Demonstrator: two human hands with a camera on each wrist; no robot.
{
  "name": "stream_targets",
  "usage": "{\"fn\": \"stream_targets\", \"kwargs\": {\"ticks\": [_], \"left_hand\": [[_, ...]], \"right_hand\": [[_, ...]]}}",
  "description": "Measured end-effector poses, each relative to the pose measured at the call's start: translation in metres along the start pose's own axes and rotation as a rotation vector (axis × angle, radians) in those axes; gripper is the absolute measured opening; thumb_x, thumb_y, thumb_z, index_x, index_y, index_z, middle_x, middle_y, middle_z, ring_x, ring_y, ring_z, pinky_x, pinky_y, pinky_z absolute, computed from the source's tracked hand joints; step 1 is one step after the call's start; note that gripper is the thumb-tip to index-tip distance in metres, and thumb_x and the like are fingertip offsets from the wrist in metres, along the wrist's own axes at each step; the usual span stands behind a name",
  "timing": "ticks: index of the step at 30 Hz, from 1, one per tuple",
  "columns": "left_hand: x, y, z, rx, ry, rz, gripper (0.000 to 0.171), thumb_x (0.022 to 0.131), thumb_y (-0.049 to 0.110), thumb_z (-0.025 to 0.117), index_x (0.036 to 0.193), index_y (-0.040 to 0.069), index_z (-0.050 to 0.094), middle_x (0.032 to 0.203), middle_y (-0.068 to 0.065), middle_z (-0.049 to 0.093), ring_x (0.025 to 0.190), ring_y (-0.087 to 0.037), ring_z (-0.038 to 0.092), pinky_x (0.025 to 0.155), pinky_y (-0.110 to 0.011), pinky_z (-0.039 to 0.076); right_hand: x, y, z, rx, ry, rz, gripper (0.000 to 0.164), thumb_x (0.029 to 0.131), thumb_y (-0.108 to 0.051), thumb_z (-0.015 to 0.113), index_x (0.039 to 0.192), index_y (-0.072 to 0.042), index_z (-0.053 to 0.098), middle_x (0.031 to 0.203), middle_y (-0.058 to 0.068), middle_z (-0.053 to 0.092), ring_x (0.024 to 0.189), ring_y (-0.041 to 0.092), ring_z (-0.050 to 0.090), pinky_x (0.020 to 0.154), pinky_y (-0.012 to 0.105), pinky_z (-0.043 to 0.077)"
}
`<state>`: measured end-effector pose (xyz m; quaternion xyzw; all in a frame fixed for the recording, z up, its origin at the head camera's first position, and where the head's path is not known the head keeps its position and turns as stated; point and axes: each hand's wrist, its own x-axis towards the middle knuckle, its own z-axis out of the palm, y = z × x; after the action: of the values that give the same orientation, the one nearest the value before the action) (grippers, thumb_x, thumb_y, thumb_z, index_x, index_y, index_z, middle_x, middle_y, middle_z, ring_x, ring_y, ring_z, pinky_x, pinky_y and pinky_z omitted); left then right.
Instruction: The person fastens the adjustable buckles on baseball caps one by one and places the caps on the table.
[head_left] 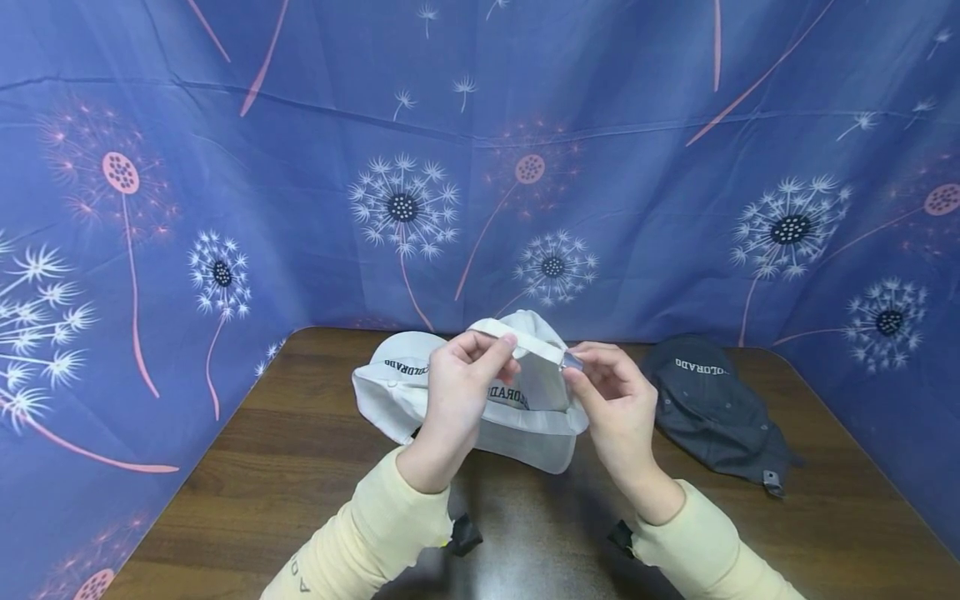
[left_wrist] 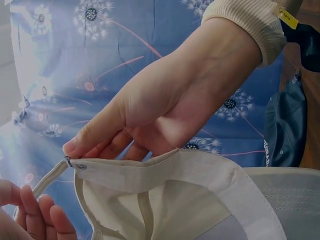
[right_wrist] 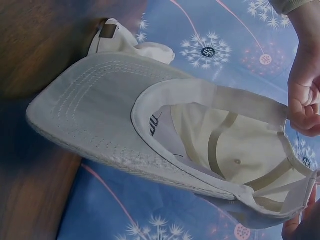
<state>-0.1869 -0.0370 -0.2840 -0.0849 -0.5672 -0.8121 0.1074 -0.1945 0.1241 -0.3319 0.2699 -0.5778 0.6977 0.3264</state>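
Three caps are in view, and only the middle one is in hand. At centre-left of the head view, a white cap [head_left: 408, 346] lies on the wooden table [head_left: 247, 467], partly hidden behind the left hand [head_left: 457, 392]; whether its back strap is fastened cannot be told. The left hand's thumb and fingers pinch a pale strap [head_left: 536, 344] at the middle of the frame. That strap belongs to the held cap [head_left: 534, 421], just below it, whose brim points toward the bottom of the frame; whether the brim rests on the table is unclear. Right of centre, the right hand [head_left: 618, 400] grips a small metal buckle [head_left: 572, 362] between thumb and fingers. Strap and buckle meet, so the adjusting of this closure looks partway along; whether the strap is threaded through or locked is too small to tell. What seems left here is settling the strap and letting go, since both hands have hold of it. Farther right, the dark cap [head_left: 708, 408] lies untouched, its clasp [head_left: 772, 481] at its lower right end; nothing shows whether it is already finished or waiting its turn.
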Motion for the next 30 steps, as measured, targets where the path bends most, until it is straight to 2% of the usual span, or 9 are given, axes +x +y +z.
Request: {"fn": "stream_targets", "kwargs": {"ticks": [6, 19, 26, 30], "left_hand": [[-0.0009, -0.0002, 0.0018, -0.001, -0.009, -0.011, 0.014, 0.085, 0.004, 0.066, 0.073, 0.001, 0.060, 0.056, 0.002, 0.060, 0.054, -0.010, 0.057, 0.057, -0.026, 0.051], [-0.0015, -0.0032, 0.0030, 0.011, -0.020, -0.018, 0.013, 0.085, 0.003, 0.066, 0.074, -0.002, 0.060, 0.056, 0.002, 0.060, 0.054, -0.009, 0.058, 0.059, -0.026, 0.053], [-0.0042, -0.0057, 0.0068, -0.033, -0.048, -0.038, 0.010, 0.086, 0.003, 0.064, 0.077, 0.003, 0.060, 0.057, 0.002, 0.059, 0.054, -0.008, 0.057, 0.057, -0.024, 0.051], [-0.0067, -0.0076, 0.0098, -0.039, -0.076, -0.049, 0.008, 0.087, 0.007, 0.064, 0.083, 0.000, 0.063, 0.057, 0.003, 0.059, 0.054, -0.009, 0.057, 0.057, -0.024, 0.050]], "right_hand": [[0.0001, -0.0003, 0.0014, 0.015, 0.003, 0.003, 0.018, 0.079, 0.014, 0.066, 0.095, 0.014, 0.058, 0.100, 0.011, 0.064, 0.090, 0.019, 0.064, 0.080, 0.022, 0.052], [0.0004, -0.0005, 0.0012, 0.038, -0.014, 0.008, 0.017, 0.080, 0.014, 0.065, 0.095, 0.014, 0.058, 0.099, 0.011, 0.064, 0.087, 0.018, 0.064, 0.075, 0.021, 0.051], [0.0004, -0.0008, 0.0011, 0.029, -0.023, 0.009, 0.017, 0.081, 0.011, 0.065, 0.096, 0.014, 0.058, 0.099, 0.011, 0.063, 0.088, 0.017, 0.063, 0.077, 0.021, 0.051], [0.0002, -0.0008, 0.0011, 0.031, -0.020, 0.010, 0.016, 0.081, 0.012, 0.065, 0.096, 0.014, 0.058, 0.099, 0.011, 0.064, 0.088, 0.017, 0.063, 0.076, 0.021, 0.051]]}}
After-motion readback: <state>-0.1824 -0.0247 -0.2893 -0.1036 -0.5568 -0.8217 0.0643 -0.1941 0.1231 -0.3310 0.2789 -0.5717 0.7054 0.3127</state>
